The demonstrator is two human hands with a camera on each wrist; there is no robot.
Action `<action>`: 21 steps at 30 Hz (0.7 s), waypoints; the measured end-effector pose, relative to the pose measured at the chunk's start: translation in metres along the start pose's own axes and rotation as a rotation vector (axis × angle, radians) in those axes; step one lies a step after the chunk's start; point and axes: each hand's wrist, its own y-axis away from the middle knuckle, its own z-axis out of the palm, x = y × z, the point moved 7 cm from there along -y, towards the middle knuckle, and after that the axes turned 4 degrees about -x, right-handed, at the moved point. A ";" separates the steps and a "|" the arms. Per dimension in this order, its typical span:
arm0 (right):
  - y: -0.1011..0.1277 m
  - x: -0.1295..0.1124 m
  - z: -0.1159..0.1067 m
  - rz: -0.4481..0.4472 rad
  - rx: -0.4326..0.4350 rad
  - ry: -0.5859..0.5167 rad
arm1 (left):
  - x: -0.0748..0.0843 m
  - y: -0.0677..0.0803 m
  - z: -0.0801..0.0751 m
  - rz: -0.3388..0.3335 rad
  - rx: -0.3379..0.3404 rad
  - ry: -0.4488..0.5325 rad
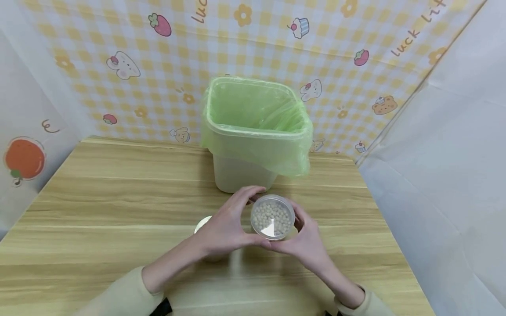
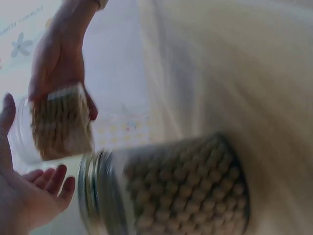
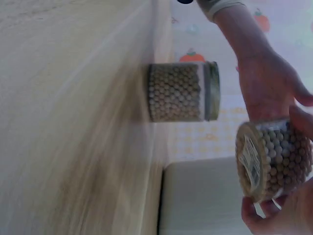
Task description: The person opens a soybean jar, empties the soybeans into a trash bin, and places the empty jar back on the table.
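Two hands hold a clear jar of beads point(image 1: 272, 217) above a wooden table point(image 1: 99, 210).
Left hand point(image 1: 225, 228) and right hand point(image 1: 306, 241) curl around its sides.

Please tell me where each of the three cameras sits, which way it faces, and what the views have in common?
Head: looks down at the table, green-lined bin, left hand and right hand around a jar of beads.
Left wrist: sideways, blurred; own palm, right hand on the jar, a second jar close.
Right wrist: rolled along the table; left hand, both jars.
Shared: both jars show in both wrist views.
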 end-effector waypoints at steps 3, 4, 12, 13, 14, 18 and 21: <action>-0.002 0.004 -0.002 0.005 -0.111 -0.114 | -0.001 -0.003 -0.008 0.015 -0.069 0.035; -0.002 0.004 -0.002 -0.002 -0.154 -0.154 | -0.002 -0.004 -0.009 0.017 -0.100 0.047; -0.004 0.003 0.004 -0.022 -0.442 -0.425 | 0.002 -0.008 -0.006 0.146 -0.355 0.197; -0.004 0.002 0.005 -0.022 -0.469 -0.453 | 0.003 -0.008 -0.005 0.164 -0.376 0.208; -0.003 0.002 0.006 -0.026 -0.489 -0.472 | 0.004 -0.008 -0.004 0.178 -0.392 0.216; -0.004 0.000 0.009 -0.042 -0.553 -0.518 | 0.007 -0.008 -0.003 0.217 -0.439 0.233; -0.005 -0.001 0.011 -0.037 -0.572 -0.523 | 0.010 -0.007 -0.002 0.240 -0.464 0.255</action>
